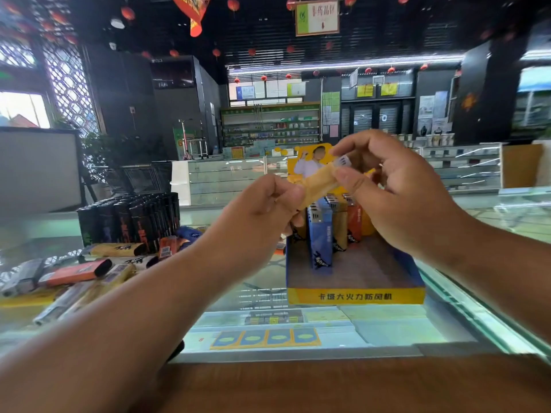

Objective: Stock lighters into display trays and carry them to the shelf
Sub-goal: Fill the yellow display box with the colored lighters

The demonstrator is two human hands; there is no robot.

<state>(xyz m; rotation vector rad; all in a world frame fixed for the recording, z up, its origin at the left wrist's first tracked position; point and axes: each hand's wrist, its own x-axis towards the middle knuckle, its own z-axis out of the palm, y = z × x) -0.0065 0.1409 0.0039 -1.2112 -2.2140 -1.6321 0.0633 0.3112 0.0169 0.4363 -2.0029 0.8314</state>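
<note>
Both hands are raised over the counter, sharing one yellow translucent plastic lighter (319,180). The left hand (265,213) pinches its lower end between thumb and curled fingers. The right hand (390,180) pinches the upper end, thumb and forefinger closed beside the silver metal cap. The lighter is tilted, cap end higher and to the right, held in the air above the tray and touching nothing else.

A blue-and-yellow cardboard display tray (354,296) sits on the glass counter top (387,326), directly below the hands. It has a yellow front strip with dark printed characters. A tall yellow back card (310,162) with a printed figure stands at the tray's rear, partly hidden by the held lighter.

At the rear of the tray, standing upright and close together, are a blue lighter (320,236), a tan lighter (340,231) and an orange-red lighter (354,222). The tray's brown floor shows in front of them.

Left of the tray, a block of black lighters (131,219) stands upright, tightly packed. In front of the block, loose lighters lie flat on the glass: a flat orange lighter (74,272), a flat yellow lighter (116,249) and a grey lighter (22,278) at the far left.

A brown wooden ledge (328,386) runs along the near edge.
</note>
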